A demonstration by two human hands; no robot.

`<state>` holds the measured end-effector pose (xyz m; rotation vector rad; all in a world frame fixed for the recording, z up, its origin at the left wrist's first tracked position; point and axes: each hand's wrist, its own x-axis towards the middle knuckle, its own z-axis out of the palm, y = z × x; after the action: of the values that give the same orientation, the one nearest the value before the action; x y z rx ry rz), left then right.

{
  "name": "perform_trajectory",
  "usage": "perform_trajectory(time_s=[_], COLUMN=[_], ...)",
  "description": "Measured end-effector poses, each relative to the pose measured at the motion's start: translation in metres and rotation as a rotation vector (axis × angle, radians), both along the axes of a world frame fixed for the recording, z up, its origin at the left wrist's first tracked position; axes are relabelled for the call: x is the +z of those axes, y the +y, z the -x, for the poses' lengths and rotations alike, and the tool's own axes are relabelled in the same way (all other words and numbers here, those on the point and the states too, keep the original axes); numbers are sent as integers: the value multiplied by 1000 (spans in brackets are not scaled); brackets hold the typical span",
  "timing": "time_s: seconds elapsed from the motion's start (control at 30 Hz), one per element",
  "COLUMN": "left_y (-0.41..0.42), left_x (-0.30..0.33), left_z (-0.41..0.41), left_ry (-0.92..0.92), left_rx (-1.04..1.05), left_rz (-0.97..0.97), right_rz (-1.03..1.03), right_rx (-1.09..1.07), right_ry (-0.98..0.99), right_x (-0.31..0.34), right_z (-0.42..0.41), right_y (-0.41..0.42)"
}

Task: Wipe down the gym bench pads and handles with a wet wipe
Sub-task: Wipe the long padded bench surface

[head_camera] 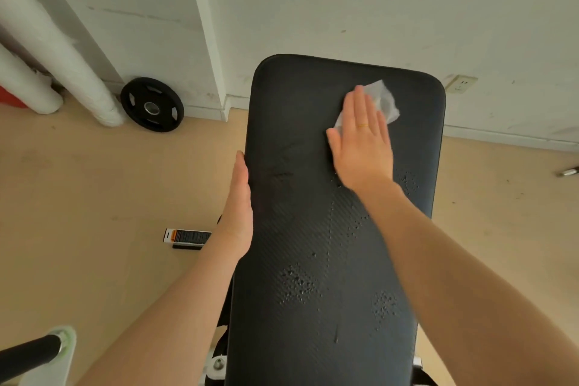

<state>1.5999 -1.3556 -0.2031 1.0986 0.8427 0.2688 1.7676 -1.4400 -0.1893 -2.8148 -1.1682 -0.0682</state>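
Head-camera footage was filled by a long black padded gym bench pad with rounded corners (313, 229), which was taken as the landmark. A crumpled white wet wipe (383, 102) was pressed flat against the pad near its far right corner by the right hand (360, 144), whose fingers were held straight and together over the wipe; a thin gold ring (363, 126) was worn on one finger. The wipe's far edge was left showing beyond the fingertips. The left hand (239, 207) was laid flat against the pad's left edge, fingers straight, with nothing held in it. Patches of small droplets (296, 287) were seen on the pad's near half. On the tan floor (94, 197) left of the pad, a black round weight plate (152, 104) was leaned against the white wall (313, 9), and a small black and white box (186, 236) was lain closer to the pad's left side.
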Motion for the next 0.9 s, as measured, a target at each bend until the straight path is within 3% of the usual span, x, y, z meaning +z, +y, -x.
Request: perform_trajectory(time_s=[0.1, 0.3, 0.43, 0.53, 0.63, 0.7, 0.9], left_y=[0, 0, -5, -3, -1, 1, -4], left_x=[-6, -9, -2, -5, -12, -14, -9], left_z=[0, 0, 0, -3, -4, -5, -7], left_ry=[49, 13, -1, -13, 51, 83, 161], left_rx=[-21, 5, 7, 47, 12, 1, -25], left_rz=[-101, -142, -103, -113, -147, -153, -419], right_rz=[-21, 170, 290, 175, 69, 20, 195], right_rx=[16, 500, 789, 552, 264, 199, 580], right_ry=[5, -76, -118, -150, -61, -15, -169], right_x=[1, -34, -37, -14, -1, -1, -31], right_z=[0, 78, 80, 53, 20, 16, 59], right_y=[-1, -1, -2, 9, 15, 17, -18])
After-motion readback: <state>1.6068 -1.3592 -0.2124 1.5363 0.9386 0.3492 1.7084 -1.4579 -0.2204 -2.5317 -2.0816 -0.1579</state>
